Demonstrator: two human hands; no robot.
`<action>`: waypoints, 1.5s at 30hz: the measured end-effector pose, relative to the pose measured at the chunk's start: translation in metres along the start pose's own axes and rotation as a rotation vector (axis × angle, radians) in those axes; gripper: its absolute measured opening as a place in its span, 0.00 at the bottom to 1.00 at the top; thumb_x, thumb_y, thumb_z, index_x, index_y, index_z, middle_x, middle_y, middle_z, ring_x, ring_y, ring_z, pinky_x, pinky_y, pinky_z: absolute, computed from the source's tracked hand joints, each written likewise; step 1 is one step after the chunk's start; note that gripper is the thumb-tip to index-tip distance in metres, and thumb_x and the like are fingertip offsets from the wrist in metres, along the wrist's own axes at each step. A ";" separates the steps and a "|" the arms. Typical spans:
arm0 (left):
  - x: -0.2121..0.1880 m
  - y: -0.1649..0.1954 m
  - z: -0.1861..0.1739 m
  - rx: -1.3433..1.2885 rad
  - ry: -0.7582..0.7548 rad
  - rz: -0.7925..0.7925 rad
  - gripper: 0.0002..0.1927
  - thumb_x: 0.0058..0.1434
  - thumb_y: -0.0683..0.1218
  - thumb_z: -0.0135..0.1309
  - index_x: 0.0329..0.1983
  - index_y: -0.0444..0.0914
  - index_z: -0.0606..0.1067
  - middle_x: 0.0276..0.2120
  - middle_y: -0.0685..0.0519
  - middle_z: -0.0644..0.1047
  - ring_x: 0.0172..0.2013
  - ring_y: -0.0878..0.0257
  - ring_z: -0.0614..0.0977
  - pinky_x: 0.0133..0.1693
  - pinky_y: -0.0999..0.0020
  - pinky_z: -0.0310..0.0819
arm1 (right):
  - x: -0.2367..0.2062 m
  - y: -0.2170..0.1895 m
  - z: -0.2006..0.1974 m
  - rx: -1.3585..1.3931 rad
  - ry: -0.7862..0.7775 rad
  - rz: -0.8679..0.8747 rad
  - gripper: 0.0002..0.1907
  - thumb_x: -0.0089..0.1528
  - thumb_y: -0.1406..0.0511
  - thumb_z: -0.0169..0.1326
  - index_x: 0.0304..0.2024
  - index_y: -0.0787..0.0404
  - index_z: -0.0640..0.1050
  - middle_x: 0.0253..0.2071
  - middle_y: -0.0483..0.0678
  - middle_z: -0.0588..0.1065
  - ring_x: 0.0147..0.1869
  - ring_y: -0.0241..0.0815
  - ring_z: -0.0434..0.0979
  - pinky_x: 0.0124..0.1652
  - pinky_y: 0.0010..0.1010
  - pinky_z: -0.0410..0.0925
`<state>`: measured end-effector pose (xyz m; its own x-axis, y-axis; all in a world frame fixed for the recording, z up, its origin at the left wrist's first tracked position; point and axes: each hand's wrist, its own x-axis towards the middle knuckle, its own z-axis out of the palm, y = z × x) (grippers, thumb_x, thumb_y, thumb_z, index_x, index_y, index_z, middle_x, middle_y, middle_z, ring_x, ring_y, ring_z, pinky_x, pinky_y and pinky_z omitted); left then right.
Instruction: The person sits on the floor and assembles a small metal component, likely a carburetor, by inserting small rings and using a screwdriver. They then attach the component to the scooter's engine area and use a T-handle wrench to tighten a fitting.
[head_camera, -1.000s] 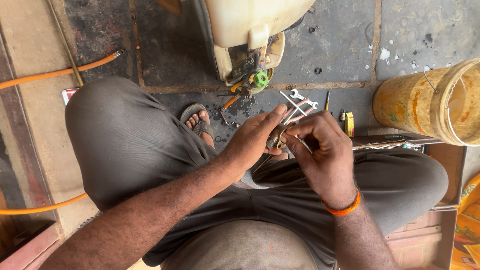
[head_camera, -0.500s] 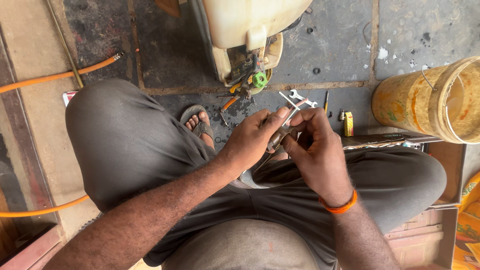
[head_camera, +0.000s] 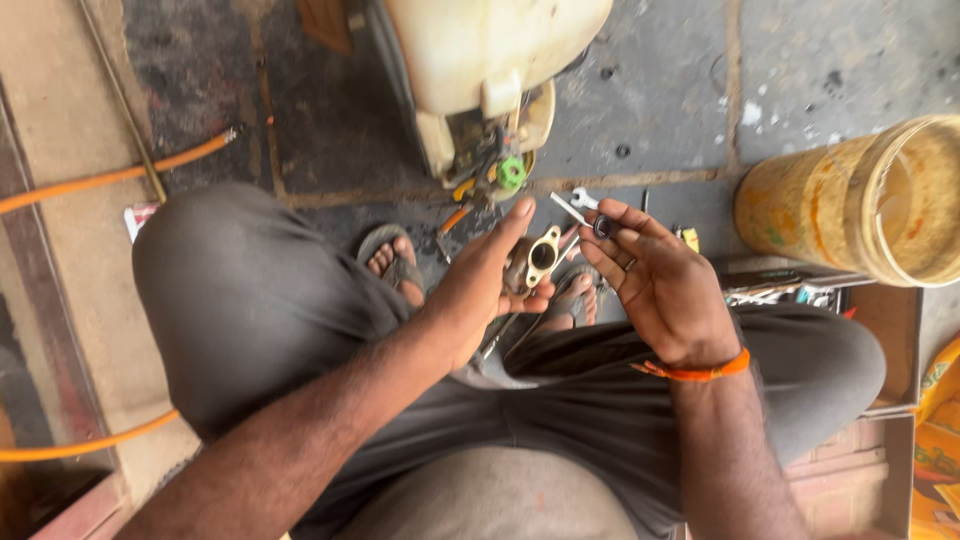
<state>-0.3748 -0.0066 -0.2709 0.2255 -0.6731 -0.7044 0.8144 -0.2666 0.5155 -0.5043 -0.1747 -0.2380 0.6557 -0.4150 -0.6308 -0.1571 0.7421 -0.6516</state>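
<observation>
The left hand (head_camera: 478, 290) holds a small tan metal flange (head_camera: 541, 256) with 1 round hole, pinched between thumb and fingers, just below the cream tank (head_camera: 490, 55). The right hand (head_camera: 655, 285) pinches a small dark ring (head_camera: 602, 227) in its fingertips, just right of the flange. A yellow bucket (head_camera: 850, 205) lies right of the tank.

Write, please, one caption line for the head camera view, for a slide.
Seated person's left hand holds a small metal flange with a round hole; right hand pinches a small dark ring.
</observation>
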 end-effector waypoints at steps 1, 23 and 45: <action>0.000 0.000 0.000 0.008 0.016 -0.001 0.33 0.60 0.72 0.46 0.43 0.39 0.76 0.32 0.53 0.78 0.34 0.64 0.82 0.40 0.61 0.82 | -0.003 -0.002 -0.002 -0.026 -0.023 -0.040 0.15 0.70 0.72 0.42 0.57 0.71 0.73 0.55 0.57 0.75 0.59 0.47 0.79 0.57 0.35 0.72; 0.001 -0.010 -0.002 0.126 0.015 0.006 0.34 0.63 0.73 0.42 0.42 0.39 0.75 0.30 0.56 0.76 0.34 0.67 0.81 0.41 0.65 0.83 | -0.032 0.026 0.017 -0.711 -0.133 -0.654 0.07 0.65 0.74 0.61 0.44 0.64 0.77 0.43 0.46 0.80 0.48 0.34 0.81 0.49 0.25 0.78; 0.002 -0.011 -0.002 0.275 -0.020 0.168 0.33 0.66 0.72 0.40 0.40 0.39 0.75 0.28 0.58 0.71 0.32 0.71 0.78 0.34 0.73 0.81 | -0.038 0.026 0.036 -1.097 -0.123 -0.791 0.09 0.65 0.70 0.62 0.46 0.64 0.76 0.43 0.47 0.79 0.47 0.35 0.81 0.47 0.26 0.76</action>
<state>-0.3821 -0.0033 -0.2789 0.3317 -0.7363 -0.5898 0.5907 -0.3254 0.7384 -0.5066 -0.1208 -0.2158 0.8958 -0.4390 0.0687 -0.1759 -0.4923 -0.8525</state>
